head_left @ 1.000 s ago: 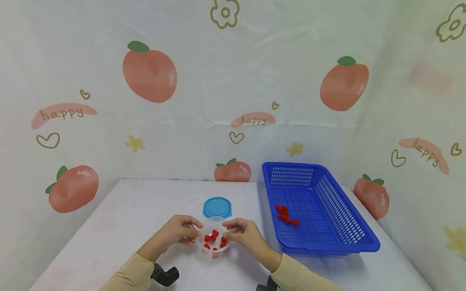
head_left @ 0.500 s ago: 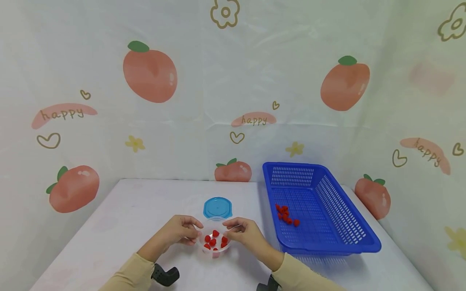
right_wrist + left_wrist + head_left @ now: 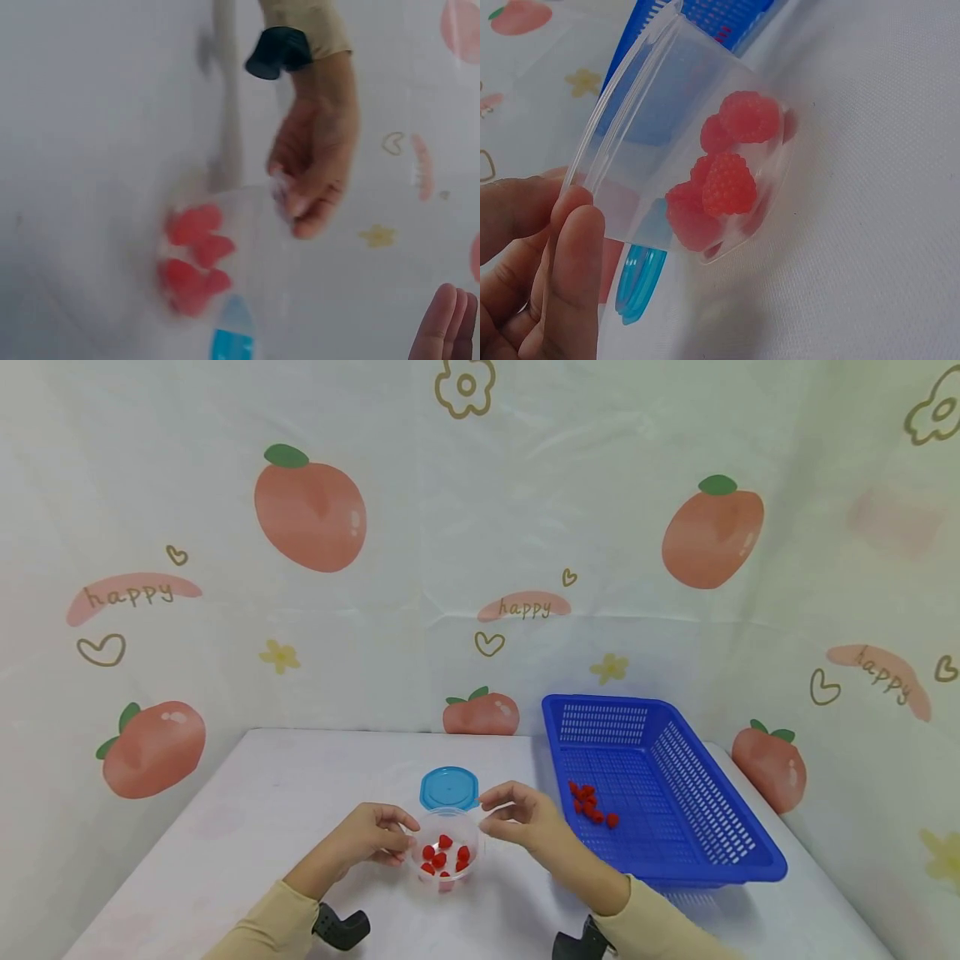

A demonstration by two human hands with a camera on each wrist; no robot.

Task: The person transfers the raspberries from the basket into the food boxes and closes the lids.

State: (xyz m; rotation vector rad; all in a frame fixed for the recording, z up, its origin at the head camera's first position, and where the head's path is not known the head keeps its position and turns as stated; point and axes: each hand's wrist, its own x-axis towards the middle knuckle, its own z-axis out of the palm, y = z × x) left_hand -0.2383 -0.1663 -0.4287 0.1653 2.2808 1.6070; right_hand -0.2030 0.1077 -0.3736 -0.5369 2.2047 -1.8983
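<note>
My left hand [image 3: 371, 835] pinches the rim of a clear plastic container [image 3: 652, 90] between thumb and fingers. Several red raspberries [image 3: 729, 184] lie on the container's bottom. In the head view my right hand [image 3: 528, 818] hovers just right of the container, apart from its rim, holding nothing, with fingers extended. Its fingers [image 3: 446, 322] show at the lower right corner of the right wrist view, which is blurred. Directly behind the container, a blue lid [image 3: 448, 787] lies on the table, close to the right fingertips.
A large blue slotted basket [image 3: 690, 768] stands to the right on the white table [image 3: 300, 777]. Inside it, toward its left side, sits a cluster of several raspberries [image 3: 587, 802]. A printed cloth backdrop [image 3: 420, 568] rises behind the table.
The right hand has let go of the container's rim and moved right and slightly away toward the lid. The left hand keeps its grip, and the container stays in place.
</note>
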